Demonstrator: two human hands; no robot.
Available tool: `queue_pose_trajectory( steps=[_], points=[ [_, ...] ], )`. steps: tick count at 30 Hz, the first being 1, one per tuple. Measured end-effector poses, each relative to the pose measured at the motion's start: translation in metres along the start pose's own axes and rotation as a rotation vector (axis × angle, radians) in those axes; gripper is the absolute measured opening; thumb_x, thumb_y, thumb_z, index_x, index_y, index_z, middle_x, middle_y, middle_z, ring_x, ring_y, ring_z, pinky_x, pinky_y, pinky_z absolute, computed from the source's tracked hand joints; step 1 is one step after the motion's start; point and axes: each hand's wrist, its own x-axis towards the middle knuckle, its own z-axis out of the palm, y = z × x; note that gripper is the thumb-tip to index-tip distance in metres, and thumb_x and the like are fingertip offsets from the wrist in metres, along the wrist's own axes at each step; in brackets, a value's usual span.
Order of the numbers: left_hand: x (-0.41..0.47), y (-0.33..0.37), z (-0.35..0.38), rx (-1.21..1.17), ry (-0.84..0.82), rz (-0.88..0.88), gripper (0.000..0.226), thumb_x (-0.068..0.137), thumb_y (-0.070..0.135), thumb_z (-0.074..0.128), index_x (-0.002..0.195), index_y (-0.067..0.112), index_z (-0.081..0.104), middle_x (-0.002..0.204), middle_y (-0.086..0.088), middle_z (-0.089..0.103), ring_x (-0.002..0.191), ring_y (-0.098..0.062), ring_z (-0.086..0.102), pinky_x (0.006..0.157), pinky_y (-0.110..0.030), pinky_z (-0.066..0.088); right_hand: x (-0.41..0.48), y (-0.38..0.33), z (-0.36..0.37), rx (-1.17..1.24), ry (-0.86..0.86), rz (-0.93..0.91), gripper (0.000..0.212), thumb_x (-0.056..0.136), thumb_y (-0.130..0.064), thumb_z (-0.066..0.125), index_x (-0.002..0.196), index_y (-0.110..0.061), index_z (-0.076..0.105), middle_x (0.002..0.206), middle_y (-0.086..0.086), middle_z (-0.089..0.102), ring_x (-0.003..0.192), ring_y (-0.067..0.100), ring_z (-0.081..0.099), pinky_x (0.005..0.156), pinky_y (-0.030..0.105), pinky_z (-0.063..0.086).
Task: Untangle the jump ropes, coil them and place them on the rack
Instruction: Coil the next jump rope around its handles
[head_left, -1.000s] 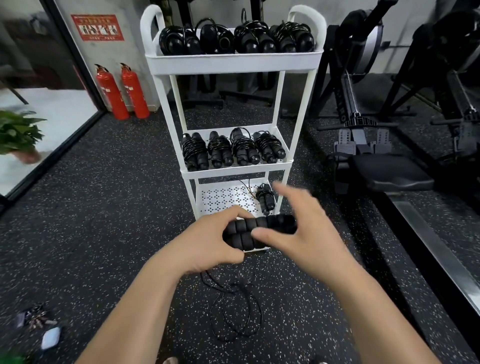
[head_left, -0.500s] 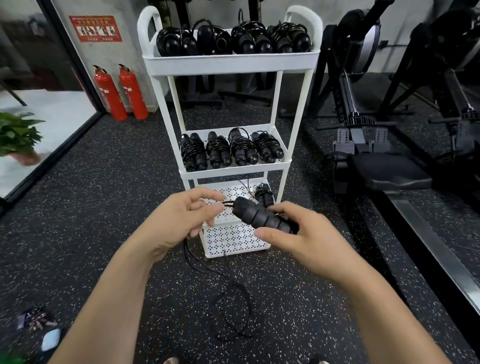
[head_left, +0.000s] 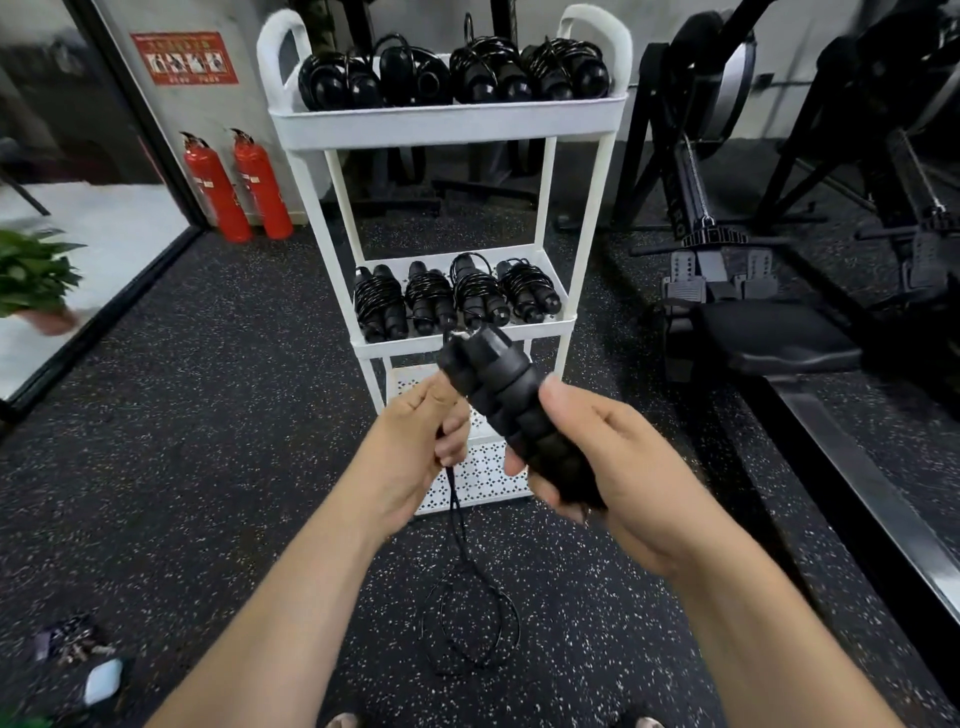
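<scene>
My right hand (head_left: 613, 467) grips the two black ribbed handles (head_left: 511, 402) of a jump rope, held together and pointing up and left. Just left of them my left hand (head_left: 415, 447) pinches the thin black cord (head_left: 457, 519). The cord hangs from my left hand and ends in loose loops (head_left: 470, 623) on the floor. Behind my hands stands the white three-tier rack (head_left: 447, 122). Its top and middle shelves (head_left: 540, 325) each hold several coiled black ropes. My hands hide most of the perforated bottom shelf (head_left: 483, 478).
Two red fire extinguishers (head_left: 239, 192) stand against the wall at the left. Black rowing machines (head_left: 753, 291) fill the right side. A green plant (head_left: 31, 280) sits far left, and small items (head_left: 78, 660) lie on the speckled floor at the lower left.
My right hand has tilted the handles up from lying flat and raised them. My left hand has slid from the handles down onto the cord, which now hangs straighter.
</scene>
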Motion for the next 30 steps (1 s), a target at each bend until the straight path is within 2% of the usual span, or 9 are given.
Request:
queue_pose_trajectory(
  steps=[3, 6, 11, 15, 19, 22, 26, 28, 30],
  points=[
    [-0.007, -0.004, 0.021, 0.277, 0.019, 0.036, 0.04, 0.115, 0.029, 0.045, 0.077, 0.026, 0.058, 0.065, 0.0, 0.044, 0.058, -0.013, 0.03, 0.057, -0.03, 0.029, 0.007, 0.002, 0.008, 0.09, 0.117, -0.07, 0.047, 0.1, -0.049, 0.055, 0.106, -0.005, 0.073, 0.087, 0.023, 0.072, 0.056, 0.022, 0.05, 0.045, 0.028, 0.032],
    [-0.013, -0.007, 0.036, 0.61, 0.036, 0.044, 0.044, 0.115, 0.029, 0.045, 0.073, 0.031, 0.057, 0.051, 0.017, 0.05, 0.049, -0.004, 0.036, 0.053, -0.029, 0.028, 0.011, 0.008, 0.011, 0.052, 0.216, -0.117, 0.034, 0.094, -0.039, 0.064, 0.099, -0.008, 0.074, 0.078, 0.018, 0.066, 0.06, 0.023, 0.054, 0.044, 0.029, 0.035],
    [-0.023, -0.004, 0.037, 0.971, -0.002, -0.009, 0.034, 0.103, 0.008, 0.048, 0.073, 0.023, 0.054, 0.064, 0.003, 0.061, 0.052, -0.014, 0.044, 0.051, -0.03, 0.034, 0.016, 0.025, 0.012, -0.053, 0.245, -0.065, 0.036, 0.082, -0.048, 0.075, 0.105, -0.021, 0.079, 0.086, 0.011, 0.074, 0.069, 0.025, 0.063, 0.05, 0.033, 0.038],
    [-0.031, 0.006, 0.033, 1.151, -0.14, -0.016, 0.034, 0.104, 0.008, 0.046, 0.077, 0.029, 0.052, 0.068, 0.003, 0.057, 0.055, -0.015, 0.046, 0.051, -0.03, 0.033, 0.019, 0.022, 0.007, -0.008, 0.233, -0.012, 0.034, 0.087, -0.036, 0.075, 0.114, -0.017, 0.064, 0.088, 0.016, 0.074, 0.063, 0.027, 0.063, 0.043, 0.028, 0.035],
    [-0.03, 0.013, 0.029, 1.177, -0.239, -0.01, 0.023, 0.114, 0.035, 0.043, 0.094, 0.035, 0.054, 0.08, 0.0, 0.065, 0.059, -0.014, 0.053, 0.054, -0.031, 0.039, 0.02, 0.019, 0.002, 0.062, 0.299, -0.011, 0.035, 0.093, -0.028, 0.081, 0.122, -0.022, 0.064, 0.094, 0.019, 0.074, 0.065, 0.026, 0.059, 0.044, 0.028, 0.036],
    [-0.033, 0.022, 0.026, 1.172, -0.333, -0.038, 0.025, 0.113, 0.047, 0.044, 0.105, 0.034, 0.065, 0.081, 0.005, 0.065, 0.066, -0.014, 0.057, 0.061, -0.037, 0.047, 0.021, 0.015, -0.009, -0.025, 0.379, -0.077, 0.024, 0.094, -0.026, 0.083, 0.116, -0.027, 0.072, 0.094, 0.005, 0.077, 0.071, 0.023, 0.063, 0.051, 0.029, 0.044],
    [-0.043, 0.044, 0.013, 1.048, -0.354, -0.026, 0.024, 0.108, 0.051, 0.053, 0.098, 0.043, 0.073, 0.06, 0.015, 0.052, 0.059, -0.012, 0.047, 0.06, -0.034, 0.041, 0.021, 0.012, -0.03, -0.295, 0.348, -0.088, 0.031, 0.087, -0.033, 0.088, 0.114, -0.03, 0.074, 0.107, -0.004, 0.081, 0.09, 0.016, 0.074, 0.086, 0.037, 0.061],
    [-0.046, 0.056, 0.007, 0.973, -0.313, 0.016, 0.022, 0.105, 0.051, 0.059, 0.095, 0.04, 0.075, 0.057, 0.015, 0.048, 0.057, -0.011, 0.042, 0.059, -0.031, 0.036, 0.02, 0.014, -0.037, -0.394, 0.272, -0.048, 0.038, 0.082, -0.039, 0.089, 0.116, -0.029, 0.075, 0.111, -0.008, 0.081, 0.101, 0.017, 0.076, 0.103, 0.044, 0.057],
    [-0.048, 0.065, 0.0, 0.877, -0.266, 0.074, 0.023, 0.102, 0.05, 0.063, 0.091, 0.036, 0.078, 0.052, 0.014, 0.044, 0.053, -0.011, 0.036, 0.056, -0.028, 0.031, 0.019, 0.016, -0.039, -0.448, 0.195, 0.004, 0.042, 0.078, -0.046, 0.088, 0.116, -0.032, 0.078, 0.112, -0.01, 0.082, 0.105, 0.018, 0.077, 0.107, 0.051, 0.056]
  ],
)
